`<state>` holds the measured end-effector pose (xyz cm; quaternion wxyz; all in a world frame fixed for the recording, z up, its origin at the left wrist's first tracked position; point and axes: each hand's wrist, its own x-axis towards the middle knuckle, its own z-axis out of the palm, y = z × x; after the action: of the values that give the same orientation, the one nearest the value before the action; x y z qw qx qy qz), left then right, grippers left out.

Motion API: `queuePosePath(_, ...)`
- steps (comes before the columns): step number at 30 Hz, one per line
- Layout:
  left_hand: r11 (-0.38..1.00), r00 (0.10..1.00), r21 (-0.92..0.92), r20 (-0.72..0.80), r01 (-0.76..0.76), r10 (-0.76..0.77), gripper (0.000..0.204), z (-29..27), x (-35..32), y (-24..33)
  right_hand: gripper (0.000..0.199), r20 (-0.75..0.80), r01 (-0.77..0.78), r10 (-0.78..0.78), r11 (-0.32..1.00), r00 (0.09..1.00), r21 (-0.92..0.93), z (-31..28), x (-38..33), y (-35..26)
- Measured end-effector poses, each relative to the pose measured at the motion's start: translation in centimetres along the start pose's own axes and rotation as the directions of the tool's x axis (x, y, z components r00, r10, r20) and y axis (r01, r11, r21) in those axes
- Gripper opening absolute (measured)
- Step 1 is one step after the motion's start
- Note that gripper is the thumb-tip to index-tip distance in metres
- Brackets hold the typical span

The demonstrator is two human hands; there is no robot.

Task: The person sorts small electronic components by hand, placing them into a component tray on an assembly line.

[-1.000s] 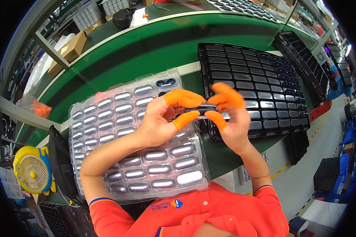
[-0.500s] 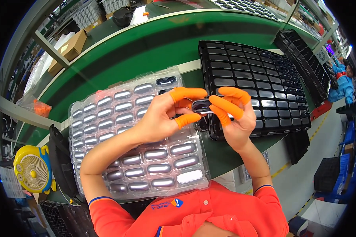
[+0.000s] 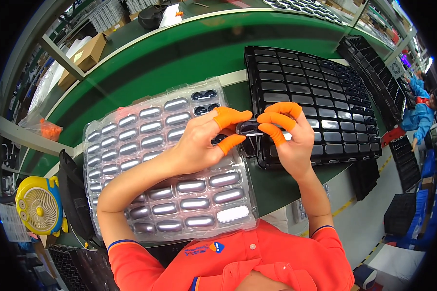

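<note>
Between my hands, over the gap separating two trays, is a small glossy dark oval piece [image 3: 249, 127] with a pale lower edge. My left hand [image 3: 204, 138] wears orange finger cots and has thumb and index finger bent round the piece's left end. My right hand [image 3: 294, 140], also in orange cots, pinches its right end. Under my left arm lies a clear plastic tray [image 3: 250, 194] with rows of shiny silver-grey oval parts [image 3: 195, 203]. Several dark paired-round pieces [image 3: 204, 95] sit in its upper right pockets.
A black tray [image 3: 296, 104] of rounded rectangular pockets lies right of my hands, with black trays [image 3: 374, 72] beyond. A yellow fan [image 3: 39, 206] stands at left. Behind the trays runs a green panel [image 3: 179, 53]. A person in blue [image 3: 417, 119] is at far right.
My hands keep hold of the dark oval piece in nearly the same place, with the right fingers slightly raised. The person in blue at far right has stretched an arm downward.
</note>
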<state>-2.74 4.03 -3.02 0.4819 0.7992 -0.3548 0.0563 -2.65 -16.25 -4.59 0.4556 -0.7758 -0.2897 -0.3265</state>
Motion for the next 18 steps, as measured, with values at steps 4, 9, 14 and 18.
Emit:
queuePosePath(4, 0.998, 1.0, -0.055, -0.002, 0.009, -0.009, 0.04, 0.2, 0.0, -0.2, 0.017, 0.068, -0.149, 0.141, 0.981, 0.988, 0.126, -0.3, 0.1, -0.2)
queuePosePath(9, 0.976, 0.994, -0.188, 0.029, 0.112, -0.109, 0.038, 0.1, 0.2, 0.4, 0.017, 0.085, -0.12, 0.11, 0.984, 0.99, 0.134, -0.4, -0.1, 0.2)
queuePosePath(14, 0.93, 0.993, -0.346, 0.041, 0.12, -0.113, 0.034, 0.0, 0.3, 0.1, 0.021, -0.016, -0.336, 0.41, 0.771, 0.912, 0.541, 0.7, -0.1, -1.2)
queuePosePath(18, 0.873, 0.99, -0.474, -0.018, 0.117, -0.142, 0.029, 0.6, 0.0, -0.8, 0.026, 0.227, -0.488, 0.439, 0.686, 0.869, 0.54, 0.8, -0.3, -0.8)
